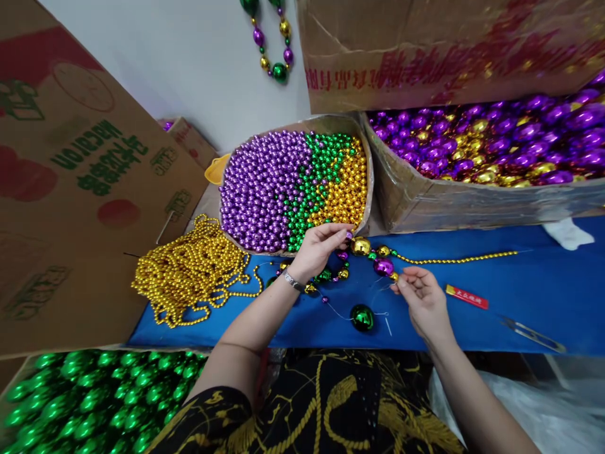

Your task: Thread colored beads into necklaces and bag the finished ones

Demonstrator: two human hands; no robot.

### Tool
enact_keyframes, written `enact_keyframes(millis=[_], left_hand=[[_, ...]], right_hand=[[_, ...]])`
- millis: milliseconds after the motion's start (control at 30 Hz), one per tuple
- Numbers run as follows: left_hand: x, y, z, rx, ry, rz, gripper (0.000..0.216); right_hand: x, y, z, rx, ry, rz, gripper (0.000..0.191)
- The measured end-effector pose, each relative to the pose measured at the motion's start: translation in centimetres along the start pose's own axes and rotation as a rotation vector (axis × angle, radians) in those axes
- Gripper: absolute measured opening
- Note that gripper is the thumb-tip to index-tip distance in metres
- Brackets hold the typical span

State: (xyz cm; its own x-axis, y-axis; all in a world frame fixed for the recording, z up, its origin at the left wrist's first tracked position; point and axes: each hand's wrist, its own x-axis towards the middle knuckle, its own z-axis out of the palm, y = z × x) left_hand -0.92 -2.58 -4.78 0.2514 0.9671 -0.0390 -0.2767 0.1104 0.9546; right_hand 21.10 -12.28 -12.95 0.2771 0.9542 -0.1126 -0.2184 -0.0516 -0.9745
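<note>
My left hand (317,251), with a metal band at the wrist, pinches a bead strand by a small purple bead (348,236) at the front edge of the bead box. Along that strand sit a large gold bead (361,246), small green beads and a big purple bead (383,267). My right hand (424,304) has thumb and forefinger closed on the strand's gold bead (394,276). More strung beads (324,275) lie behind my left wrist, partly hidden. A big green bead (362,318) on a thin thread rests on the blue cloth (302,328) between my forearms.
Purple, green and gold beads fill an open box (370,189). Coiled gold bead chain (184,271) lies left; a gold strand (454,260) stretches right. Near the right hand are a red packet (467,296) and metal tweezers (534,334). Cardboard boxes (444,205) flank the table.
</note>
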Motion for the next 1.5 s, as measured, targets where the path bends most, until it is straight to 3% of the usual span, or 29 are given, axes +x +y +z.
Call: enact_keyframes(millis=[133,433,600,800,967,1167,1300,1500], left_hand=[[-0.3,-0.7,0.4,0.191,0.026,0.105,0.026],[-0.9,-3.1,1.8,0.483,-0.052,0.202,0.020],[-1.4,-4.5,3.0,0.614,-0.127,0.356,0.015],[-0.9,-7.8,3.4,0.350,-0.126,0.177,0.027],[-0.9,-9.7,3.6,0.317,-0.070,0.187,0.029],[-1.2,-10.0,4.9,0.427,-0.105,0.304,0.026],[-1.1,-10.0,5.7,0.427,-0.143,0.325,0.025],[-0.8,-10.4,5.4,0.375,-0.083,0.323,0.027]], right_hand=[[0.1,0.9,-0.2,-0.023,0.059,0.038,0.044],[-0.3,2.5,-0.8,0.196,0.034,0.357,0.059],[-0.3,3.9,-1.5,0.204,0.063,0.359,0.053],[-0.6,5.2,-1.9,-0.222,0.062,0.112,0.047],[-0.7,5.1,-1.9,-0.471,0.044,-0.030,0.036],[-0.5,2.5,-3.0,-0.800,-0.110,-0.183,0.061],[0.0,1.5,-2.6,-0.859,-0.099,-0.362,0.041],[1.2,3.2,-0.7,-1.013,-0.064,-0.530,0.024]])
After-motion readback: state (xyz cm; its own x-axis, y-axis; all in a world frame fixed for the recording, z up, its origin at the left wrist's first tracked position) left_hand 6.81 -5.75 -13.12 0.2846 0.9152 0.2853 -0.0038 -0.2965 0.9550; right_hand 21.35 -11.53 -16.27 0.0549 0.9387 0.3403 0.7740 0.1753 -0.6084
